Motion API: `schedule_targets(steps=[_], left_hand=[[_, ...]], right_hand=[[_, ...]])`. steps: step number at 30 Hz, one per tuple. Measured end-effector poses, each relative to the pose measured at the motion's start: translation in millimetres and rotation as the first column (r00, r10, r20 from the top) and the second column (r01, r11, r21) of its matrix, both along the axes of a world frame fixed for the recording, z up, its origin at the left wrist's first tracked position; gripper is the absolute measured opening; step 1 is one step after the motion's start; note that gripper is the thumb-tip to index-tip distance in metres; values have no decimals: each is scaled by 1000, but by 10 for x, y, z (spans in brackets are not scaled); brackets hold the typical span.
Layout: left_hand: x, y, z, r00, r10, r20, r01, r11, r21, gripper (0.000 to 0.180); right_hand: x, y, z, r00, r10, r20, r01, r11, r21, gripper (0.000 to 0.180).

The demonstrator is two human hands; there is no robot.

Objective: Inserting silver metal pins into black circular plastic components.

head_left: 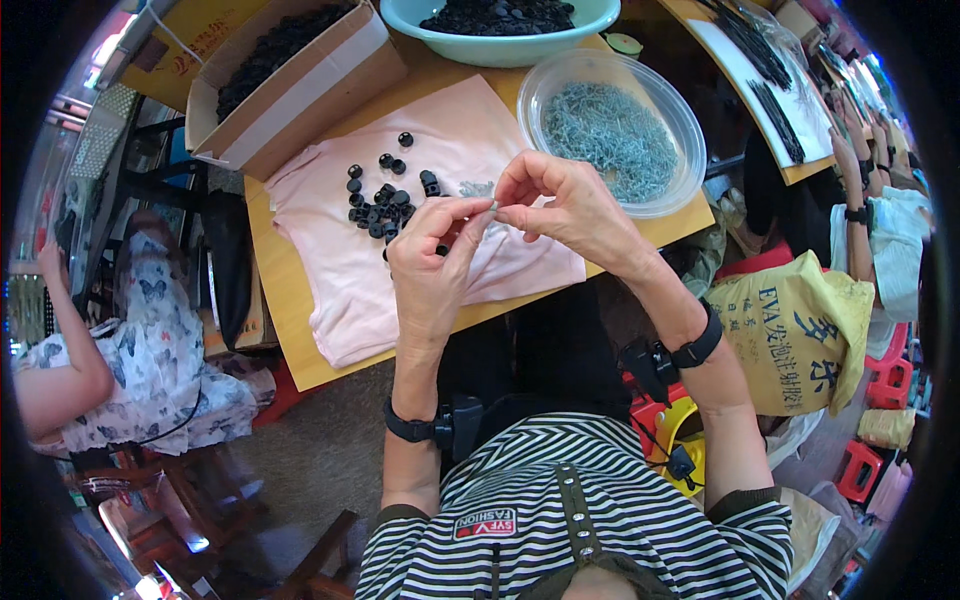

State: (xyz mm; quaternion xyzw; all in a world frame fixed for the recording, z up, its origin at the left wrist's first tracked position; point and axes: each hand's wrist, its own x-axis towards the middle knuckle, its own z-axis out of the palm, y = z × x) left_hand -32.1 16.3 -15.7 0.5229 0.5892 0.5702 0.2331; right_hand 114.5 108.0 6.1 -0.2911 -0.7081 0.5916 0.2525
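fingers of the left hand (430,265) and of the right hand (565,205) meet above the middle of the bench (290,300), closed to a pinch with almost no gap between thumb and forefinger. between the two pinches sits a small metal pin (492,207), pale and thin, held at both ends; the left thumb and forefinger grip one end, the right thumb and forefinger the other. whether the left hand also hides a black piece in its palm cannot be told. both wrists wear black bands.

under the hands lies a pink cloth (340,260) spread over the bench, and on it, just beside the left hand toward the far edge, a loose heap of small black round parts (385,195), some touching one another, a few lying apart.

near the far right corner of the bench stands a clear plastic bowl (683,120), round and shallow, filled across its bottom with a mass of thin grey metal pins (610,130). at the far edge, behind it, stands a light green basin (500,48) heaped with black parts. at the far left corner an open cardboard box (310,85) lies tilted, its inside dark with more black parts.

beyond the left edge of the bench sits another person in a pale patterned dress (150,360).
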Motion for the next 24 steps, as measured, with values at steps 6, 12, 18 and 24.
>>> schedule_targets(steps=[6, 12, 18, 24], left_hand=[[4, -14, -10, 985, 37, -168, -45, 998, -46, 9], [-22, -67, -93, 988, 127, -89, -137, 982, -129, 9], [-44, -185, -33, 906, 122, 404, -34, 975, -219, 13], [14, -320, -47, 838, 124, 531, -6, 976, -218, 8]], right_hand=[[23, -82, -129, 998, -16, -57, 11, 997, -80, 13], [25, -246, -279, 948, -286, 142, 136, 765, 629, 11], [3, -326, -230, 955, -281, 98, 169, 782, 600, 9], [-125, -292, -15, 977, -210, 34, 175, 884, 432, 10]])
